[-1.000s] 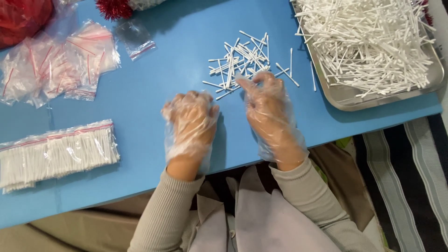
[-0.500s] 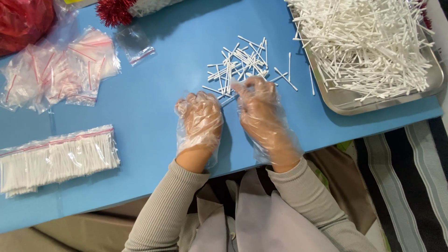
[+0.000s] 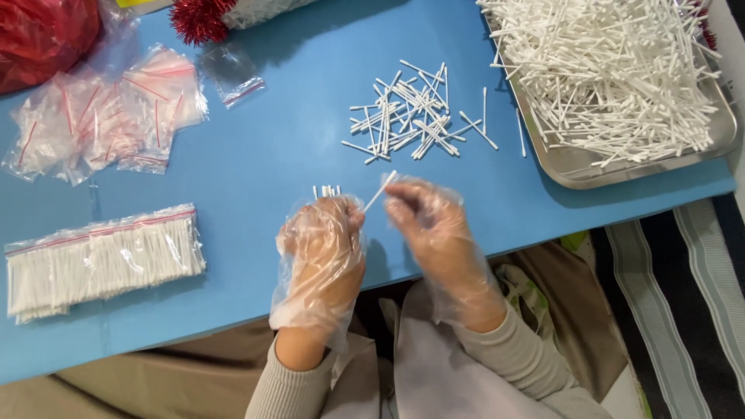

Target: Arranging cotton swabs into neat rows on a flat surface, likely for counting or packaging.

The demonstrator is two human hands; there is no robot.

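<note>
Gloved left hand point(image 3: 320, 240) clutching cotton swabs point(image 3: 327, 190), right hand point(image 3: 431, 221) pinching one swab point(image 3: 381, 190), blue table point(image 3: 264, 155)

A steel tray point(image 3: 578, 167) heaped with white sticks sits at the far right corner of my blue surface point(image 3: 256, 147). Opposite, at my left, lies a filled bag point(image 3: 101, 260) of sticks, sealed with a red strip. Beyond it, empty zip bags point(image 3: 101, 116) pile loosely, one small bag point(image 3: 233, 77) lying apart. Red tinsel point(image 3: 198, 17) and a red sack point(image 3: 43, 35) crowd the far edge. A striped cloth point(image 3: 683, 287) shows below the surface, right.
</note>
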